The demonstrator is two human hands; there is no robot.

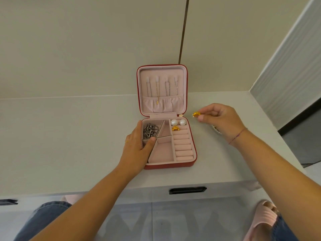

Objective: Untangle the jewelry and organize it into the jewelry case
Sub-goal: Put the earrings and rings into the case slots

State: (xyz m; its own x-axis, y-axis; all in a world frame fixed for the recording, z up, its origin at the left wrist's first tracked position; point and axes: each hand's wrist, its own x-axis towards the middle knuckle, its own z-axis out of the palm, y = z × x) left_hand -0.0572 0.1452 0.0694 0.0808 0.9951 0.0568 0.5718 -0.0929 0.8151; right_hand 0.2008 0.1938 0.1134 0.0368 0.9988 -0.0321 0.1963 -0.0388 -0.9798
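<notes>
Open white table (199, 141) left of the right grip (220, 119), then the red square jewelry case (194, 153), left grip (137, 145) covering its far side.

No text, label, brand, number or sign can be read on anything here.

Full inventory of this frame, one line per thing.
table: 1, white, under everything
jewelry case: 1, red, pink lining, open on table
chain bundle: 1, dark silver, case's far-left compartment
pearls: 2, white, top of ring rolls
gold piece: 1, gold, ring rolls, below pearls
hanging chains: several, gold and silver, lid
second gold piece: 1, gold, pinched by right hand
beaded item: 1, pale, half hidden behind right hand
drawer handle: 1, black, table front
slippers: 2, pink, floor
left hand: rests on case's left edge
right hand: right of case
</notes>
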